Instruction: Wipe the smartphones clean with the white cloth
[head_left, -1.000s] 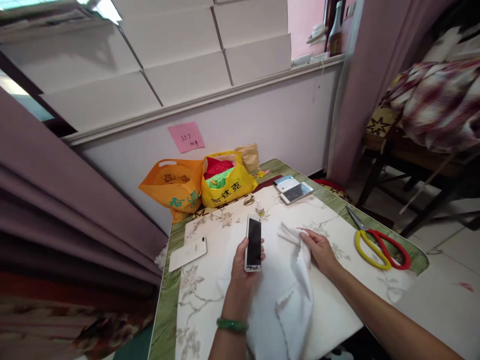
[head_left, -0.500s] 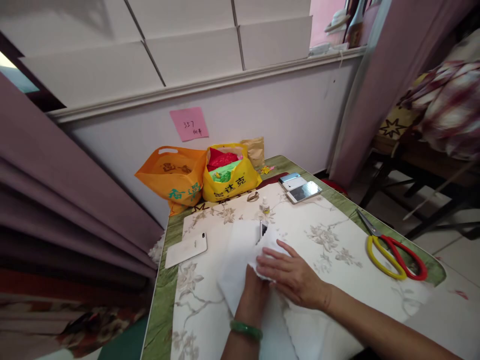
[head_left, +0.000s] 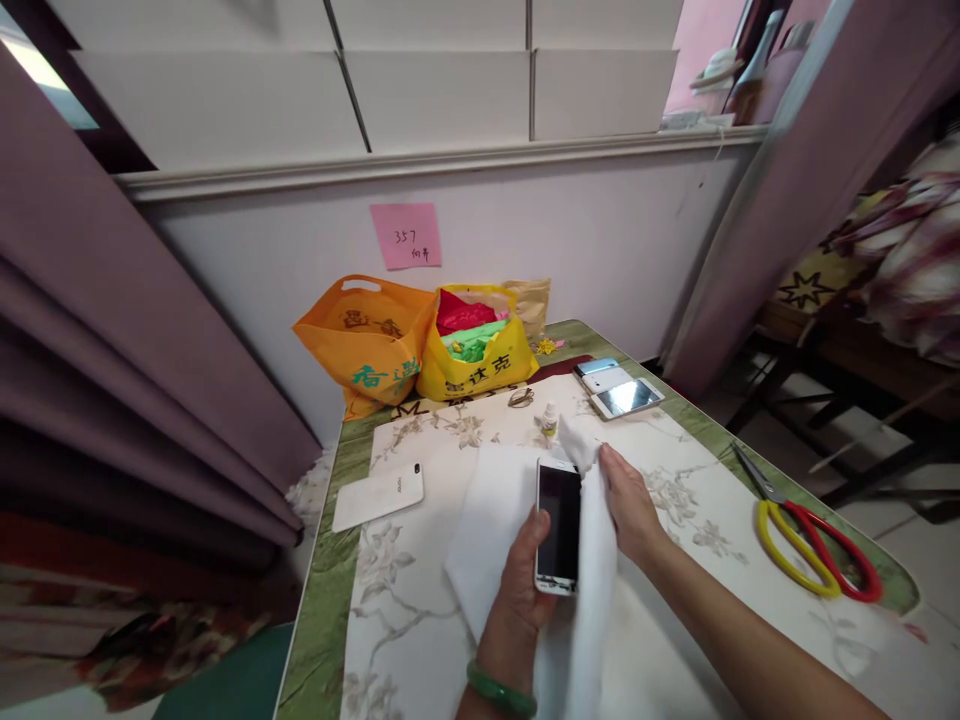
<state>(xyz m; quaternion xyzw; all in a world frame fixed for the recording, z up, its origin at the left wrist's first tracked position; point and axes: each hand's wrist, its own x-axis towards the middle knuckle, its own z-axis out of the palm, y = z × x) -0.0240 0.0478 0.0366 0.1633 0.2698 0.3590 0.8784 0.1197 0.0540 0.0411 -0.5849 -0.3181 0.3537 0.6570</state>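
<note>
In my left hand (head_left: 525,565) is a white smartphone (head_left: 559,525), its dark screen facing up and the thumb on its left edge. A green bangle circles that wrist. My right hand (head_left: 628,502) grips a white cloth (head_left: 595,560), which hangs in a fold along the phone's right side. More white material (head_left: 487,510) lies flat on the table under the left hand; whether it is one piece with the raised fold I cannot tell. Just beyond the hands stands a small white bottle (head_left: 550,418).
Scissors (head_left: 806,545) with red and yellow handles lie at the right. A white phone (head_left: 379,497) rests at the left; several phones (head_left: 626,397) lie back right. Orange (head_left: 367,340) and yellow bags (head_left: 480,365) stand at the back near glasses (head_left: 521,397) and a brown packet (head_left: 531,303).
The phone, mostly covered by the white cloth before, now shows its whole front. My right hand has drawn the cloth to the right. The view has shifted slightly.
</note>
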